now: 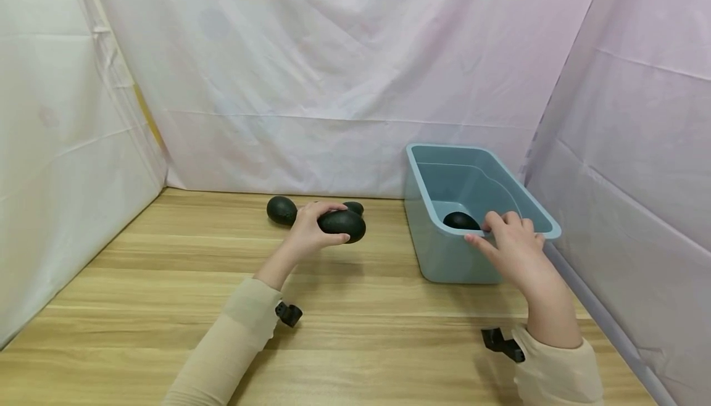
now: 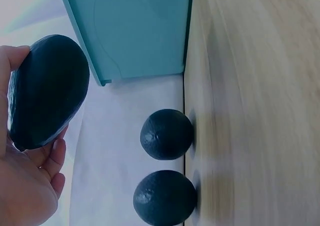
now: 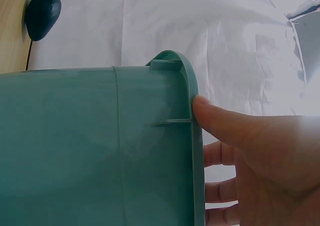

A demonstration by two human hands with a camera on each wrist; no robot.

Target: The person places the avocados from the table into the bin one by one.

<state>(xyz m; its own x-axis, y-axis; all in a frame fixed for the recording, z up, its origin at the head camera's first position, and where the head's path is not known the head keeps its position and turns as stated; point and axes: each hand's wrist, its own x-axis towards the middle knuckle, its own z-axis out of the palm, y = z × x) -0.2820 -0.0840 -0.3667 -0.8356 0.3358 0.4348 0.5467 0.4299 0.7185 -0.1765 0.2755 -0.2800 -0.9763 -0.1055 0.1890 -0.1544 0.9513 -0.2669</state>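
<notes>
inside blue bin (image 1: pixel 452 261), dark oval fruit (image 1: pixel 460 220) visible; three others (image 1: pixel 344 227) outside.

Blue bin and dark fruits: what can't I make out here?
Left wrist: bin, cut by top edge.
Head: bottom of the binned fruit, behind the bin's near wall.
Head: part of one table fruit, behind the held fruit.
Right wrist: bin interior, behind its outer wall.
</notes>
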